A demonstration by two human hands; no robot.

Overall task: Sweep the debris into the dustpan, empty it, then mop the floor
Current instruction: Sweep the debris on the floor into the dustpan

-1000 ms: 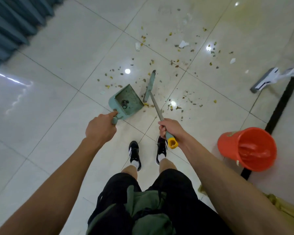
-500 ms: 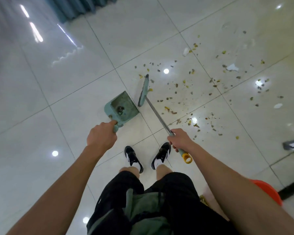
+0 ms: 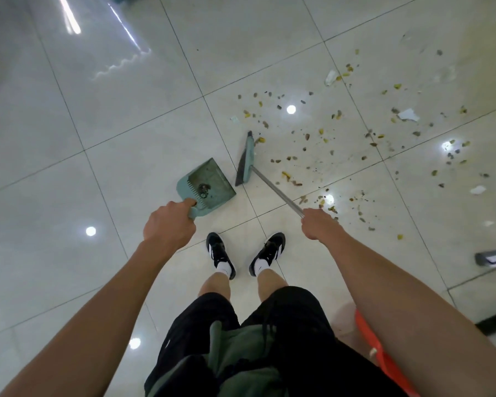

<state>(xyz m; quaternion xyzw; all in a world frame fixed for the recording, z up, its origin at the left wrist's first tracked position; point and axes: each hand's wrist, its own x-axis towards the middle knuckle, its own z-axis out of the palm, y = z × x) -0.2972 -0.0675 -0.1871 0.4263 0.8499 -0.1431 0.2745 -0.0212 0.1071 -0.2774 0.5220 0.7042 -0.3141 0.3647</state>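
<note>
A teal dustpan point(image 3: 211, 179) lies on the glossy tiled floor with a small dark clump of dirt inside. My left hand point(image 3: 169, 224) grips its handle. Just right of the pan's mouth stands the teal broom head point(image 3: 246, 160), bristles on the floor. Its metal shaft point(image 3: 275, 190) runs back to my right hand point(image 3: 320, 226), which grips the handle. Debris point(image 3: 341, 144) of small yellow and brown bits and white paper scraps point(image 3: 408, 114) is scattered over the tiles to the right of the broom.
My two feet in black shoes point(image 3: 221, 253) stand just behind the dustpan. An orange bucket's rim point(image 3: 370, 336) shows under my right arm. A mop head point(image 3: 494, 257) lies at the right edge by a dark floor strip. Bare tiles stretch to the left.
The view has swung left, so the debris and tools sit further right. The broom head has shifted a little away from the dustpan mouth. The bucket is now mostly hidden by my right arm.
</note>
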